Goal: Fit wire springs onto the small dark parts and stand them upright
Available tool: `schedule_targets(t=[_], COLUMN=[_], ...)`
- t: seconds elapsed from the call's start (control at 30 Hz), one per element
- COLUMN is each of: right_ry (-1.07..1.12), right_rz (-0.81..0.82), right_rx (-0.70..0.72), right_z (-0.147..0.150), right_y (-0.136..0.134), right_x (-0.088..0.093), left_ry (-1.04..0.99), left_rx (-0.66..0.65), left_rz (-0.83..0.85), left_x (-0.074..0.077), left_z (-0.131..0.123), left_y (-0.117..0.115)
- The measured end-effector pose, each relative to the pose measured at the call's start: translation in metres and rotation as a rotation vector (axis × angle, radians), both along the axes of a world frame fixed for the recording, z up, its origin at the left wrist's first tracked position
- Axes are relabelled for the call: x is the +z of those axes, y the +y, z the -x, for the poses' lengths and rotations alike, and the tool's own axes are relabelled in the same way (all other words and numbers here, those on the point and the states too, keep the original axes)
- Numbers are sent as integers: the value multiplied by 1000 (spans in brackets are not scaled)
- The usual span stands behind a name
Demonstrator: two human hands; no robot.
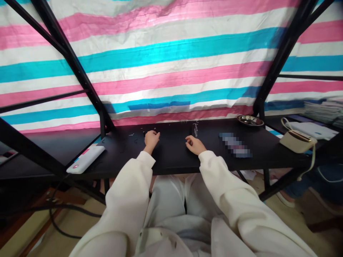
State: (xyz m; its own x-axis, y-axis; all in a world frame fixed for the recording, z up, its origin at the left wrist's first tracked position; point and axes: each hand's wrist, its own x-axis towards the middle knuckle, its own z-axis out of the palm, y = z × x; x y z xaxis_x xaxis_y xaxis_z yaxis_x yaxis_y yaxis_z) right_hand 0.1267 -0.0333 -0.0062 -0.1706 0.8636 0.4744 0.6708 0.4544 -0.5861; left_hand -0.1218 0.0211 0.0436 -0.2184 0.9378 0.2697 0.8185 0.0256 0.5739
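Observation:
My left hand (152,140) rests over the black tabletop (171,153), its fingers curled together; whatever they may hold is too small to make out. Beside it on the left is a small dark piece (144,134). To the right, my right hand (195,145) is low over the table with bent fingers and the thumb a little apart, and nothing visible between them. Just behind that hand lies a little row of small clear pieces (195,130). Several tiny dark coil-like bits (183,122) sit near the table's back edge.
A white box-like device (87,159) lies at the left end. On the right are a blurred-out flat object (235,145), a round metal dish (250,120) and a cream bag (298,140). Black frame posts (77,73) flank a striped sheet (174,46). Someone's legs (302,184) show at right.

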Motion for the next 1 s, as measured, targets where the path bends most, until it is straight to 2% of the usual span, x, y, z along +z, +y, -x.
schedule_targets(t=[0.1,0.27,0.47,0.9,1.0], right_ry=[8,14,8,-39,-67], right_rz=[-6,-7,-2,57,55], right_rx=[-1,7,4,-50,-102], right_z=[0,-1,-1,1,0], right_y=[0,1,1,-2,-1], right_x=[-1,-2,-2,3,3], left_ry=[130,175,195,170,184], left_rx=[107,200,210,236,240], left_rz=[0,29,48,98,114], left_x=[-1,-13,-22,-16,-16], left_z=[19,30,34,37,36], left_y=[4,8,13,15,14])
